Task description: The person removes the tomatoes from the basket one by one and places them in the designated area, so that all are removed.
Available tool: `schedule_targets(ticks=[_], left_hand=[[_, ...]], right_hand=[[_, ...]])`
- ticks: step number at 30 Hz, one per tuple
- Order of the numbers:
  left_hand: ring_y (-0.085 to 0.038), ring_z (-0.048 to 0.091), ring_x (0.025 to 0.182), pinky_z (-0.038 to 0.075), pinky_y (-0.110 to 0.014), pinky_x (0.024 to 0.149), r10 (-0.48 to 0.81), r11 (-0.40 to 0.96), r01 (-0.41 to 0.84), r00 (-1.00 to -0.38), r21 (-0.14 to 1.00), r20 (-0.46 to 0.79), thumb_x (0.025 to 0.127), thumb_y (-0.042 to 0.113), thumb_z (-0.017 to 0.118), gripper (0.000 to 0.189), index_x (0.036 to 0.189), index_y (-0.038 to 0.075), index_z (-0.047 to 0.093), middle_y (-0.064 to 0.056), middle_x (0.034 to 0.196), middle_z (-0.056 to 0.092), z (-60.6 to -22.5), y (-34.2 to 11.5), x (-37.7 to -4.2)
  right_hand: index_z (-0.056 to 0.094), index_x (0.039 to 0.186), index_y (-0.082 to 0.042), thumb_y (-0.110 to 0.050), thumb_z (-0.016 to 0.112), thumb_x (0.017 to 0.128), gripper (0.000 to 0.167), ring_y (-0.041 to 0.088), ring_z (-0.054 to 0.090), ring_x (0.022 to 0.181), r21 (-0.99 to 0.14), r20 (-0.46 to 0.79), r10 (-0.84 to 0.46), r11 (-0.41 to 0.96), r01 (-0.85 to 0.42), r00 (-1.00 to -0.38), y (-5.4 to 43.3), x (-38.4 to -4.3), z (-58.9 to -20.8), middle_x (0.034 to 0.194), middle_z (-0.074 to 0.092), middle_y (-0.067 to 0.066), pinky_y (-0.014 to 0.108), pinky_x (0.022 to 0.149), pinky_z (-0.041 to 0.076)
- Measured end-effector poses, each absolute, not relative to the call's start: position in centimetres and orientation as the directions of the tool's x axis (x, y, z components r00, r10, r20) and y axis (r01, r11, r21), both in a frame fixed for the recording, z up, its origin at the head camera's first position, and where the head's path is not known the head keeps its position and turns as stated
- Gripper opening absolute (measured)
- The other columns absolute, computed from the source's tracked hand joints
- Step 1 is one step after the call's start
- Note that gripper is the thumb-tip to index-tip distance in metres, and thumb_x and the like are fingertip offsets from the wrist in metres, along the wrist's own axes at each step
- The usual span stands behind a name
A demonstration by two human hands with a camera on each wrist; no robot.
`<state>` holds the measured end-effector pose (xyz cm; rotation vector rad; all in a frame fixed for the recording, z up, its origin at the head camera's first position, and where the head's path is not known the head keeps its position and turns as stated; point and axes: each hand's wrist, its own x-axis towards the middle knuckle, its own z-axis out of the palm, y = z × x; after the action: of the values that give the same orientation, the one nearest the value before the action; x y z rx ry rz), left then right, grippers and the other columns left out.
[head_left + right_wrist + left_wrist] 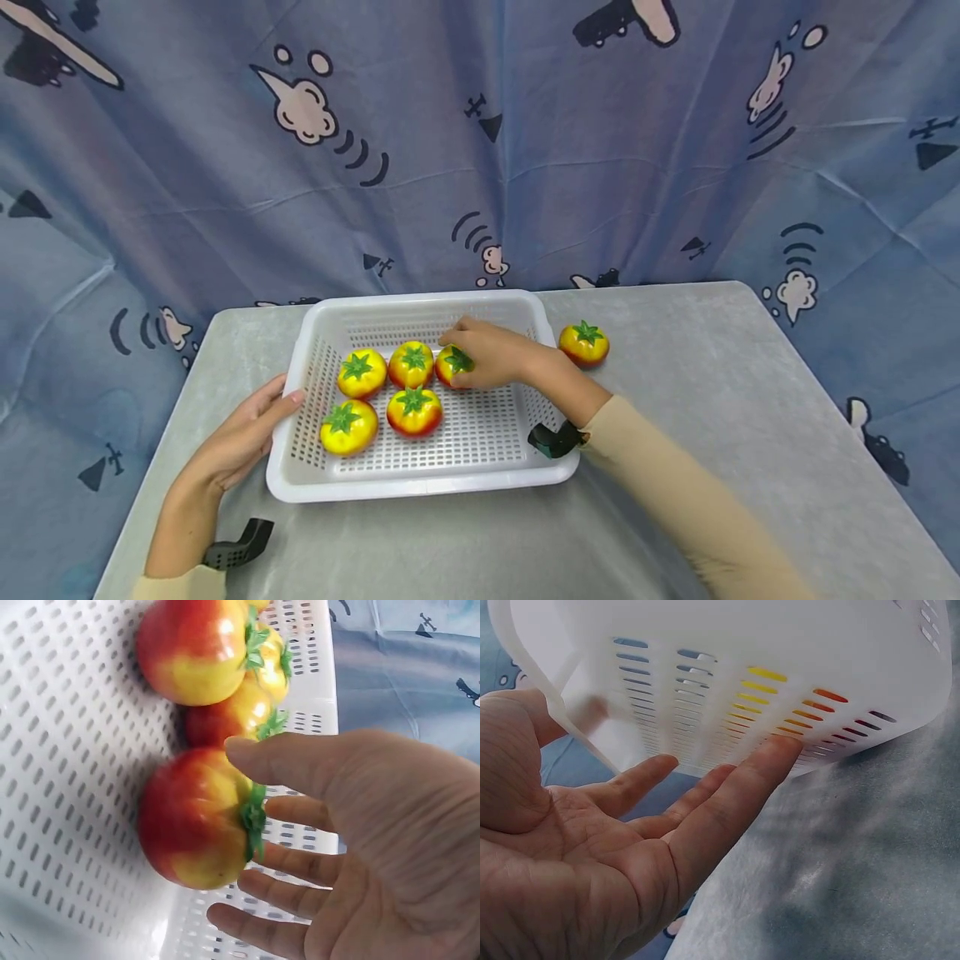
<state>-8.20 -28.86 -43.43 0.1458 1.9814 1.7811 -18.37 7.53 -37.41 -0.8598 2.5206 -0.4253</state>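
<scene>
And here's the right hand [491, 354], inside the white basket [420, 490] at one o'clock, fingers spread, thumb angled over a red-and-yellow fruit [191, 825]; whether the thumb actually touches it is hard to tell. Four more fruits [415, 418] sit upright in there, from seven round to nearly twelve. Over at nine o'clock, the left hand [251, 437] grips the rim, thumb hooked over, fingers apart against the slotted outer wall. Just outside, towards half past two, a lone fruit [584, 350] rests on the grey table [750, 417].
</scene>
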Motion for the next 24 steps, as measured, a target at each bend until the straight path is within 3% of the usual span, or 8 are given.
schedule_targets(ticks=[17,24], left_hand=[[-0.019,0.067,0.123,0.063,-0.044,0.095,0.373,0.165,-0.222,-0.888,0.961,-0.269,0.116,0.034,0.041,0.071,0.171,0.008,0.003,-0.040,0.164,0.028,-43.3,-28.7,-8.5],[-0.019,0.068,0.123,0.063,-0.045,0.095,0.370,0.160,-0.229,-0.888,0.960,-0.274,0.116,0.034,0.041,0.072,0.171,0.008,0.002,-0.040,0.165,0.027,-43.4,-28.8,-8.3]], right_hand=[[0.050,0.158,-0.010,-0.019,0.077,0.096,0.068,0.029,0.061,0.128,-0.389,-0.328,-0.599,0.790,-0.473,-0.730,7.2,-18.1,-38.5,0.147,0.058,0.017,0.047,0.117,0.050],[0.049,0.158,-0.008,-0.018,0.077,0.097,0.069,0.033,0.059,0.134,-0.393,-0.329,-0.603,0.787,-0.475,-0.727,7.1,-17.9,-38.6,0.152,0.055,0.020,0.049,0.119,0.048]])
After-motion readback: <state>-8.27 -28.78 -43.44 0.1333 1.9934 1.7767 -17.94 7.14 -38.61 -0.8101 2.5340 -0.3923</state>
